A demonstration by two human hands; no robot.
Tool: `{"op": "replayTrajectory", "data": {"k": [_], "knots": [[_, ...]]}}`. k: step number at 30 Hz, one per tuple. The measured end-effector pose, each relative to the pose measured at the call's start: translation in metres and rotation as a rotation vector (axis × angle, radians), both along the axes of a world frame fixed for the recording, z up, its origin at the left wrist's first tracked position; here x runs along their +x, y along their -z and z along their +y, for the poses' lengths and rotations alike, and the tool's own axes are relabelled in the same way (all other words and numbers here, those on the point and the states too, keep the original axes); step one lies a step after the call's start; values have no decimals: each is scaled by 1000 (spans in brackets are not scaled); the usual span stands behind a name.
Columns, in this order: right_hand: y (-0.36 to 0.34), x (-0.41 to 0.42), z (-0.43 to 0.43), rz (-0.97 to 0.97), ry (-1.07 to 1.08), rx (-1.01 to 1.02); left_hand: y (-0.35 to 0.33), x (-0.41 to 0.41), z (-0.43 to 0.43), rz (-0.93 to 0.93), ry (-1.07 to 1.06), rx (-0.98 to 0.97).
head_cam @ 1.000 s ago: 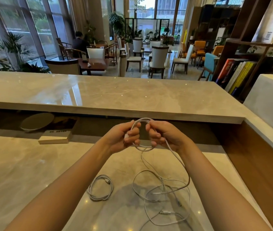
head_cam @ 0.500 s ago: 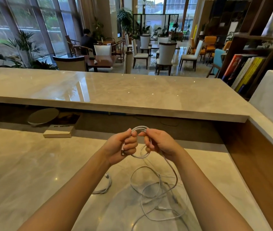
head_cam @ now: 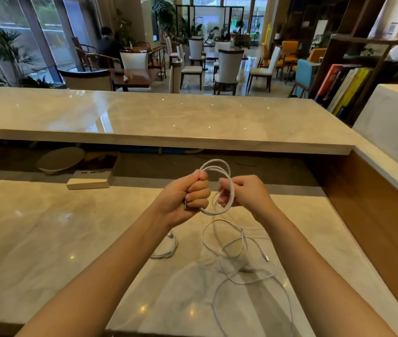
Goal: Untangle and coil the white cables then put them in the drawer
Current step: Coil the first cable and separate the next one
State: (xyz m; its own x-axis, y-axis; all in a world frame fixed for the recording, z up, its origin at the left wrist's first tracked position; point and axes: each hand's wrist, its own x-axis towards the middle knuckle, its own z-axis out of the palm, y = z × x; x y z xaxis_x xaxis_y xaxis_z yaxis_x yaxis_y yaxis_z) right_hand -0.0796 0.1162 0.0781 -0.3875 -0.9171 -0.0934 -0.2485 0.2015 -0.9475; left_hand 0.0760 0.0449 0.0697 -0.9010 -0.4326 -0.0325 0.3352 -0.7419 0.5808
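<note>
My left hand grips a small coil of white cable in a fist, with a metal plug showing under the fingers. My right hand pinches the same coil on its right side. From the coil the cable drops into a loose tangle of white cable on the marble desk, between my forearms. A second white cable, coiled, lies on the desk, partly hidden behind my left forearm. No drawer is in view.
A raised marble counter runs across behind the desk, with a wooden side wall on the right. A flat box and a round dish sit under the counter at left. Chairs, tables and a seated person fill the room beyond.
The coil in my hands has gained loops and grown larger. My left hand now closes in a fist round it, and the loose tangle on the desk has shifted.
</note>
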Motion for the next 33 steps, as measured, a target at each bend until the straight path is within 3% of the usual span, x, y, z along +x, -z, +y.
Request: {"op": "replayTrajectory", "data": {"k": [3,5,8,12,15,17,24,30,33], "knots": [[-13,15,14,-613,-7,39,-5,2,5,-187,-133,-180],[-12,22,23,-802,8,42,-6,3,8,-326,-238,-319],[0,36,34,-791,89,32,2,7,16,-528,-367,-578],[14,65,36,-578,168,-26,21,12,28,-773,-521,-846],[17,79,34,-784,230,-64,34,16,29,-879,-605,-930],[14,85,34,-861,188,-53,38,20,24,-885,-595,-881],[22,80,34,177,204,45,23,14,21,-858,-699,-914],[14,57,74,19,43,-21,31,20,10,-989,-801,-908],[13,49,85,137,-92,-25,27,20,9,-1027,-758,-878]]}}
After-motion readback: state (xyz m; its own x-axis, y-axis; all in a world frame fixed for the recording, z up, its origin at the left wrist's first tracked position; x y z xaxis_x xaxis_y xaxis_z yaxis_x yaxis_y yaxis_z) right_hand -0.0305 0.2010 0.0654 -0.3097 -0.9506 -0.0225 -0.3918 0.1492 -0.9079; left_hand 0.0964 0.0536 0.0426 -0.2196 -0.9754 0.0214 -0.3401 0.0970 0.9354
